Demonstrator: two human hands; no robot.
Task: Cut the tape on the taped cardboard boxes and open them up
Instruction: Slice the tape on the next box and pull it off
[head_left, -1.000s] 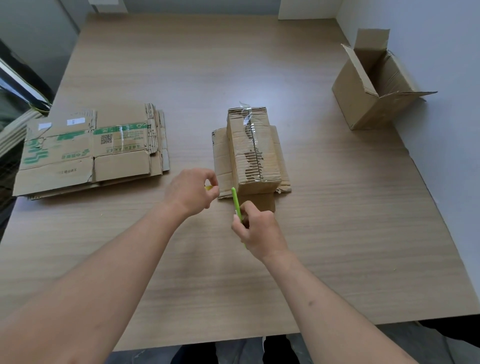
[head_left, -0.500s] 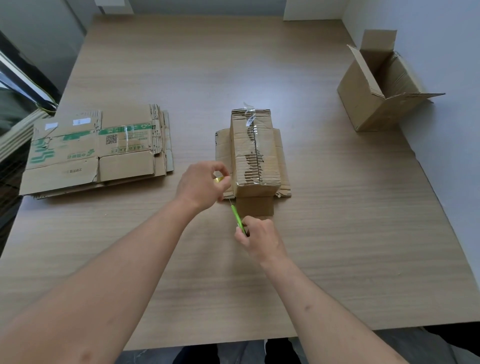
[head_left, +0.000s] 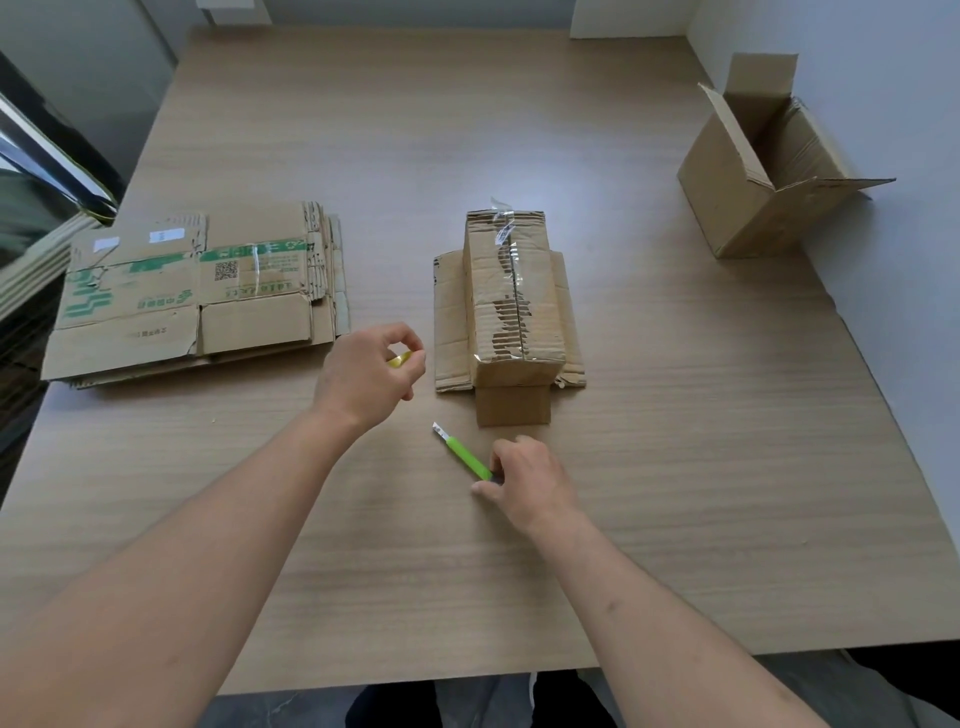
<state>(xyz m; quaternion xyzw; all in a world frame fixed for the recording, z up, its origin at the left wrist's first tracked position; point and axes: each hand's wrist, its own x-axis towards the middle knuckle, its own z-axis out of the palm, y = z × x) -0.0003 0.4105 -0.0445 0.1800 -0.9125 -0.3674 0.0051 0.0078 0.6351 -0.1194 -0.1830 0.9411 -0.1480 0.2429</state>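
**Knife bared, taped box waiting just above the hands**

The right hand (head_left: 530, 480) sits low of centre in the frame, its fingers (head_left: 485, 488) curled round the rear end of a green utility knife (head_left: 467, 456); the short blade (head_left: 438, 429) points up and to the left, toward the box. The left hand (head_left: 366, 376), a little higher and to the left, pinches a small yellow-green piece (head_left: 400, 359) between thumb and fingertips; I judge it to be the knife's cap, though it is too small to be sure.

Just above the knife, at the centre of the frame, the taped box (head_left: 511, 306) rests on the worktop (head_left: 701, 467) with its lower flaps splayed flat around it. Clear tape (head_left: 511, 270) runs along the top seam, and a loose end curls up at the far edge. The card there is torn, its corrugation showing.

It should be light and fairly stiff, but likely to slide on the smooth wood, so a free hand pressed on the top beside the seam would steady it. The tape looks thin and the torn card weak, so a shallow cut should do.

At the left of the frame lies a stack of flattened boxes (head_left: 197, 306); at the upper right an open box (head_left: 763, 171) stands against the wall
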